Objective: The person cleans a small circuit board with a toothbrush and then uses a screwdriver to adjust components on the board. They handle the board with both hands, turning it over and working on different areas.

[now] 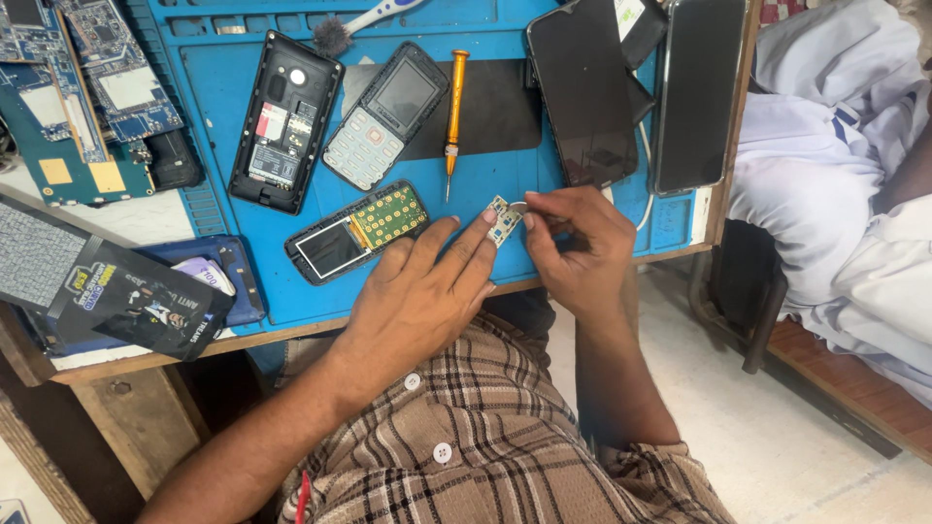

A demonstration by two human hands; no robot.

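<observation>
My left hand [422, 291] lies on the blue repair mat [495, 170], its fingertips pinning a small circuit board [503, 220] near the mat's front edge. My right hand [573, 243] is closed on a thin metal tool [518, 207] whose tip touches the board's right side. Just left of my fingers lies a phone board with a yellow keypad and a screen [357, 231]. An orange screwdriver [453, 107] lies above the hands, tip toward me.
A keypad phone front [385, 114] and an open black phone back [284, 121] lie on the mat. Two dark smartphones [582, 87] [697, 92] rest at the right. Green circuit boards [73, 97] and black packets [107, 286] sit left. A person in white [835, 165] sits at right.
</observation>
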